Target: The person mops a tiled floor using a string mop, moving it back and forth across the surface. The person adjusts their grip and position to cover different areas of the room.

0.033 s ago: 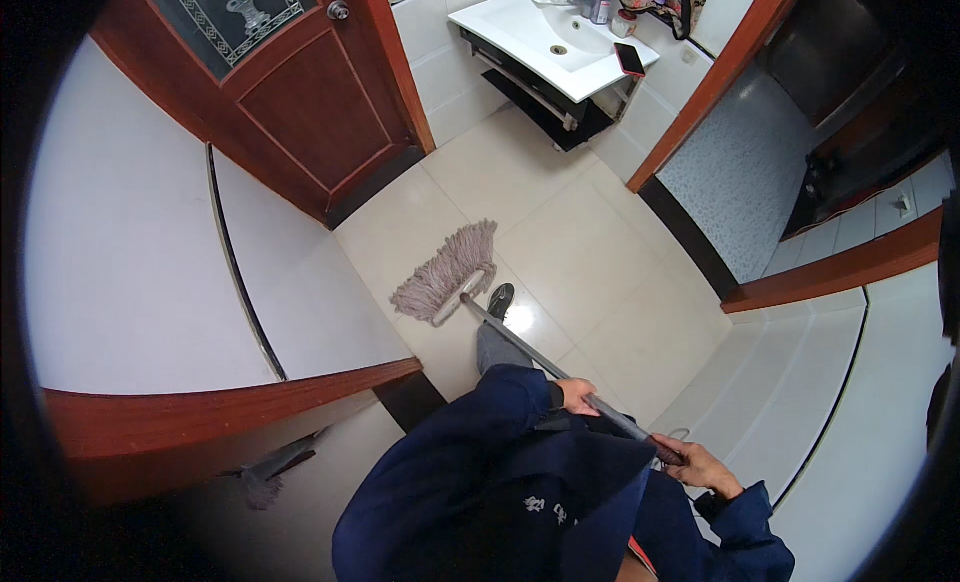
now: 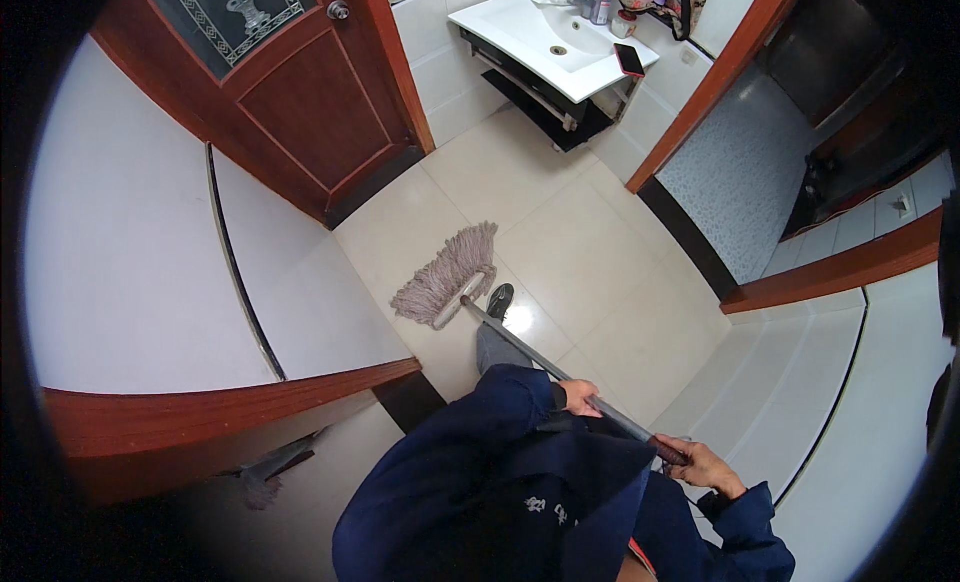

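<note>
Mop [image 2: 455,272]: strands spread on the floor [image 2: 610,267], between ten and eleven o'clock from the left hand [image 2: 577,396], whose fingers wrap the handle [image 2: 530,351]. Right hand [image 2: 703,469]: fingers around its end grip. Judged risk: a pull could snag the shoe [image 2: 501,301], just beside at four o'clock. Wetness, not discernible, could cause slipping.

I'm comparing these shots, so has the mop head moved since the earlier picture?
No, not noticeably: judged against the brown door, the mop head shows no clear shift in any direction.
</note>
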### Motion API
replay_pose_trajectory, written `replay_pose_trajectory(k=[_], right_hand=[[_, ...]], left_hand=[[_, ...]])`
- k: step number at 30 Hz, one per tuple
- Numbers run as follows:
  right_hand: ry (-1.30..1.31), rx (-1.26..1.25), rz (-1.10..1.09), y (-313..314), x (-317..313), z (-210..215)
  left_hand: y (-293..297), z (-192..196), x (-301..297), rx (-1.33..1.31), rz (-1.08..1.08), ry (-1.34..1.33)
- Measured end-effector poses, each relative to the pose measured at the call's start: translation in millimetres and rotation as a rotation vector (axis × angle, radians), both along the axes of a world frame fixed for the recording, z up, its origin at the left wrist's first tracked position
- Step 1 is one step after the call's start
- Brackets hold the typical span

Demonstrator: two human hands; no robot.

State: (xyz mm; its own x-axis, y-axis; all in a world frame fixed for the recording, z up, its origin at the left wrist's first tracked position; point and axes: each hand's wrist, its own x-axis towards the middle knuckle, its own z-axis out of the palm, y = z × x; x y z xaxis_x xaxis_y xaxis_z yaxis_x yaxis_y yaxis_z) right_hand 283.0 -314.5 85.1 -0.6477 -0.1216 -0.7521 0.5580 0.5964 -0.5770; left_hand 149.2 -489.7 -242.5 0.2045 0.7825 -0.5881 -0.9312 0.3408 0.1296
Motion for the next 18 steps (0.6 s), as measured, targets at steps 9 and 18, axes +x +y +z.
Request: replay_pose_trajectory(k=[9, 18], right_hand=[[-0.14, -0.016, -0.169, -8.1, -64.1, 7.0], [0.165, -0.153, 0.053, -96.4, -226.8, -104.5]], left_hand=[[2.1, 16.9, -26.0, -0.256, 0.277, -0.201], [-153.2, -106.9, -178.0, 0.028, 0.21, 1.44]])
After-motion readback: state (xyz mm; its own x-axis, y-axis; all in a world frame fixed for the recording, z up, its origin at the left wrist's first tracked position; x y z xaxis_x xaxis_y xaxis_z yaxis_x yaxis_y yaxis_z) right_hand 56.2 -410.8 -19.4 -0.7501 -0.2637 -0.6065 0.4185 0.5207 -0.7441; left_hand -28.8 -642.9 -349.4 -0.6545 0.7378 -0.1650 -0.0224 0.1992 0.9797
